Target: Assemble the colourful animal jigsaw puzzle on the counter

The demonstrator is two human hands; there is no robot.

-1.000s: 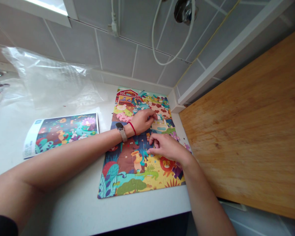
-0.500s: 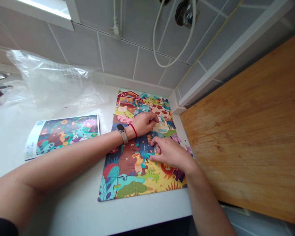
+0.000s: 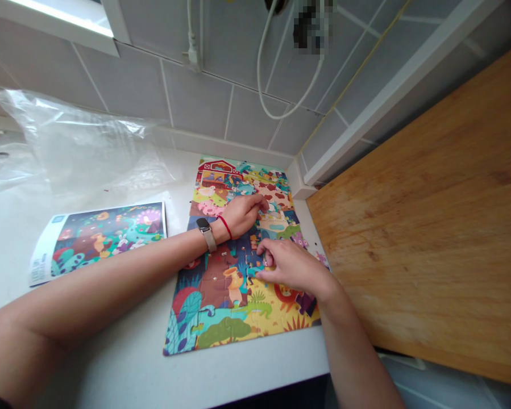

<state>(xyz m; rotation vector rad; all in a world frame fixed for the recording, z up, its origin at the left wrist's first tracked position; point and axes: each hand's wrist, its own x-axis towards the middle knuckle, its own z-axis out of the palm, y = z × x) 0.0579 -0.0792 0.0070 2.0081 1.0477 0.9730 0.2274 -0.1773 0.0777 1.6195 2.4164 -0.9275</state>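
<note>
Puzzle (image 3: 221, 318) flat on counter (image 3: 123, 352). Left hand (image 3: 240, 215) curled, fingertips pressing upper part; right hand (image 3: 291, 266) bent-fingered on middle, pinch unclear. Picture sheet (image 3: 97, 236) nearby.

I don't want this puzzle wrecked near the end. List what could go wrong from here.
1. The puzzle lies with its near edge close to the front edge of the counter; a pull towards the body could slide it over.
2. The left forearm crosses the puzzle's left side; dragging it may part joined pieces.
3. The right hand and left hand press near the middle; hard pushing could buckle neighbouring pieces.
</note>
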